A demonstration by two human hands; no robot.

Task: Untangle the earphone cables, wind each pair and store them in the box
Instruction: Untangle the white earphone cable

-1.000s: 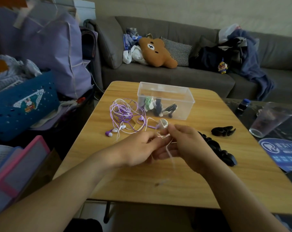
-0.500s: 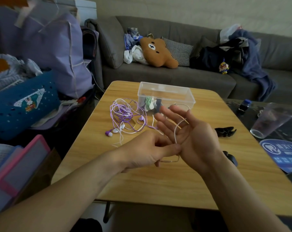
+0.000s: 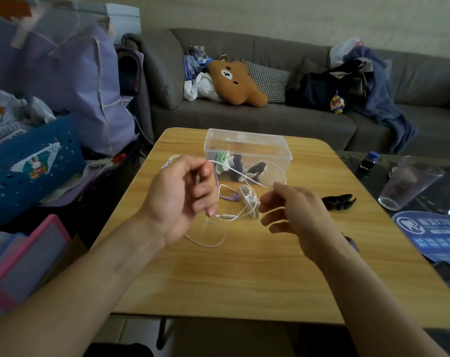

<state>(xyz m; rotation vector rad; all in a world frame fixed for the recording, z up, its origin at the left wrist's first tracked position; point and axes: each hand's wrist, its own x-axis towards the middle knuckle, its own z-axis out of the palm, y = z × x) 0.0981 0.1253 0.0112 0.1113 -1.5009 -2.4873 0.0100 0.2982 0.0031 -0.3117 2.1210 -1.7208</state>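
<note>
Inside the box (image 3: 247, 148), some pairs stored; before it, white cable (image 3: 244, 176) pinched by left hand (image 3: 178, 199) and right hand (image 3: 293, 212), unwound.

Both forearms are reaching forward, raised. The left hand (image 3: 182, 194) is turning palm inward, its fingers curling and pinching a thin white cable (image 3: 244, 176). The right hand (image 3: 293, 212) is pinching the same cable at its fingertips, other fingers loosely bent.

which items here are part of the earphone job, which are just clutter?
Job: white earphone cable between left hand and right hand; purple earphones; clear box.
Clutter: plastic cup, bear plush, black clip.
</note>
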